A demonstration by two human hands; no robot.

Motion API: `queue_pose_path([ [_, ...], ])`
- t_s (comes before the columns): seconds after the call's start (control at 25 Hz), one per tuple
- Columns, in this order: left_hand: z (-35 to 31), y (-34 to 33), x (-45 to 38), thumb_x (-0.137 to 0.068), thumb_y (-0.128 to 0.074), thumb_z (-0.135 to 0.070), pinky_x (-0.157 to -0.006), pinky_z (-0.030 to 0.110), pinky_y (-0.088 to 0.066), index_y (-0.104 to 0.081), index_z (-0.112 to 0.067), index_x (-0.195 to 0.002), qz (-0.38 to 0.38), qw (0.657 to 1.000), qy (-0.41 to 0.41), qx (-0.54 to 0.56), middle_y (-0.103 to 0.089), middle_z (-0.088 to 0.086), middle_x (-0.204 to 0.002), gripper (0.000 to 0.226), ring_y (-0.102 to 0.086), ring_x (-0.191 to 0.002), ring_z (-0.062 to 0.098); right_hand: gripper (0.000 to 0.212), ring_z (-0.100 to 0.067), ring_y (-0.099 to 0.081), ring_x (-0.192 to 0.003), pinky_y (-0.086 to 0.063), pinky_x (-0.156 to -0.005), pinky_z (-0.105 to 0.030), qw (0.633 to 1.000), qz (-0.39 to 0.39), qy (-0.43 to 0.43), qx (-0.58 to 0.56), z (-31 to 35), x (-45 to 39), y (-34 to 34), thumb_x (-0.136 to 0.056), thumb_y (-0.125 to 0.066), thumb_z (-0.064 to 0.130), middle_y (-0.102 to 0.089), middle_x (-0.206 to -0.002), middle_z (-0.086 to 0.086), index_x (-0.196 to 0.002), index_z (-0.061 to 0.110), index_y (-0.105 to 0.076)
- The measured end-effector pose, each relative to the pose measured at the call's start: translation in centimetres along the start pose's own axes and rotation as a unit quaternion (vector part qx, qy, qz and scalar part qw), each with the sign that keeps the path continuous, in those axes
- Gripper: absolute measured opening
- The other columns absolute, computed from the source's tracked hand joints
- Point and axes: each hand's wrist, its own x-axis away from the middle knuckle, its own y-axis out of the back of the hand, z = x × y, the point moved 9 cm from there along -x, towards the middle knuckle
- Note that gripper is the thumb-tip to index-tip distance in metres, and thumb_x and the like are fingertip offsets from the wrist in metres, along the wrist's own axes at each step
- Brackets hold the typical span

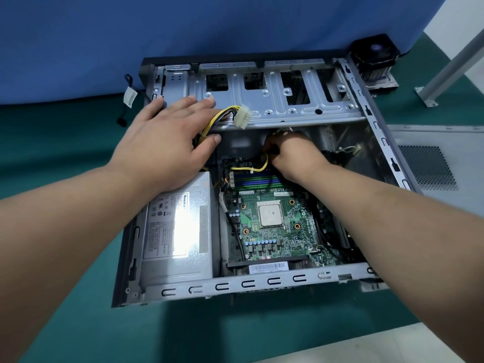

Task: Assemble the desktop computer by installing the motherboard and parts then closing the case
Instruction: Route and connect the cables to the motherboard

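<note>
— Two stages look done to me: the green board (275, 226) lies flat in the steel case (262, 281), and the boxy grey supply (178, 226) sits beside it.

— What is left?

— By my reading, the bare CPU (271, 214) needs its finned cooler (374, 61), which waits outside; the perforated panel (429, 163) is off.

— And my hands?

— My left hand (167, 142) lies spread, holding the yellow-black cable (222, 115) back. My right hand (293, 155) is curled under the bay; what it pinches I cannot tell.
</note>
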Motion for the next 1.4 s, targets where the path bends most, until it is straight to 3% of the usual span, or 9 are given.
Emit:
queue_pose_path([
  [0.24,0.0,0.0,0.1,-0.097,-0.028,-0.064,-0.128,0.043,-0.009,-0.025,-0.047,-0.155,0.001,1.000,-0.005,0.001,-0.027,-0.024,-0.164,0.060,-0.020,-0.154,0.003,0.024,-0.025,-0.064,-0.098,-0.046,-0.076,-0.029,0.993,0.118,-0.018,0.001,0.6,3.1,1.2,-0.096,-0.067,0.026,-0.071,-0.105,-0.005,-0.118,0.020,-0.072],
  [0.32,-0.1,0.0,0.2,-0.100,-0.032,-0.063,-0.128,0.044,-0.009,-0.023,-0.049,-0.156,0.002,1.000,-0.010,0.003,-0.026,-0.024,-0.164,0.058,-0.019,-0.154,0.003,0.028,-0.015,-0.067,-0.100,-0.050,-0.086,-0.027,0.991,0.132,-0.009,-0.017,1.1,4.7,2.8,-0.094,-0.071,0.031,-0.073,-0.111,0.005,-0.122,0.027,-0.072],
  [0.4,-0.1,0.0,0.2,-0.101,-0.033,-0.064,-0.128,0.045,-0.008,-0.022,-0.051,-0.156,0.004,1.000,-0.012,0.000,-0.026,-0.023,-0.165,0.057,-0.019,-0.154,0.004,0.017,-0.002,-0.070,-0.090,-0.054,-0.090,-0.024,0.992,0.075,0.000,-0.104,2.3,5.8,5.1,-0.095,-0.070,0.024,-0.076,-0.098,0.016,-0.110,0.029,-0.076],
  [0.52,-0.1,0.0,0.1,-0.101,-0.031,-0.067,-0.128,0.045,-0.008,-0.023,-0.053,-0.155,0.005,1.000,-0.014,0.004,-0.026,-0.023,-0.165,0.056,-0.019,-0.154,0.005,0.013,0.001,-0.070,-0.070,-0.054,-0.071,-0.013,0.968,-0.078,0.003,-0.239,4.0,6.9,8.9,-0.095,-0.066,0.015,-0.075,-0.080,0.013,-0.094,0.025,-0.075],
  [0.64,-0.1,-0.1,0.1,-0.101,-0.028,-0.069,-0.128,0.046,-0.007,-0.023,-0.054,-0.154,0.011,1.000,-0.017,0.000,-0.025,-0.022,-0.166,0.056,-0.018,-0.155,0.005,0.017,0.002,-0.064,-0.082,-0.043,-0.074,-0.003,0.971,-0.175,0.064,-0.152,6.8,6.6,11.9,-0.092,-0.069,0.023,-0.069,-0.099,0.016,-0.108,0.027,-0.073],
  [0.88,-0.2,0.0,0.1,-0.100,-0.027,-0.071,-0.128,0.046,-0.008,-0.030,-0.052,-0.153,0.014,1.000,-0.017,-0.003,-0.026,-0.021,-0.166,0.057,-0.019,-0.155,0.006,0.023,-0.018,-0.061,-0.110,-0.049,-0.097,-0.038,0.992,-0.077,0.095,0.008,10.1,4.0,9.1,-0.095,-0.065,0.036,-0.069,-0.114,0.004,-0.117,0.028,-0.070],
  [1.12,-0.6,0.2,0.2,-0.078,-0.014,-0.098,-0.128,0.044,-0.006,-0.026,-0.066,-0.147,0.038,0.999,-0.005,0.015,-0.023,-0.023,-0.166,0.077,-0.016,-0.154,0.003,0.009,-0.024,-0.061,-0.092,-0.051,-0.078,-0.038,0.988,-0.132,0.065,0.037,7.5,6.6,10.2,-0.092,-0.067,0.029,-0.068,-0.094,0.001,-0.101,0.026,-0.069],
  [1.24,-0.7,0.2,0.2,-0.080,-0.010,-0.097,-0.128,0.044,-0.004,-0.026,-0.066,-0.147,0.036,0.999,-0.004,0.020,-0.023,-0.024,-0.165,0.076,-0.016,-0.154,0.002,0.004,-0.023,-0.061,-0.077,-0.047,-0.067,-0.034,0.994,-0.090,0.012,0.062,3.7,8.6,9.2,-0.090,-0.068,0.023,-0.065,-0.080,0.004,-0.091,0.027,-0.066],
  [1.4,-0.6,0.2,0.3,-0.085,-0.012,-0.092,-0.128,0.043,-0.004,-0.026,-0.067,-0.147,0.033,0.999,-0.005,0.020,-0.024,-0.024,-0.165,0.068,-0.016,-0.154,0.003,0.012,-0.028,-0.065,-0.081,-0.051,-0.073,-0.036,0.993,-0.024,-0.015,0.115,0.6,10.2,6.6,-0.089,-0.069,0.019,-0.068,-0.084,0.001,-0.093,0.027,-0.062],
])
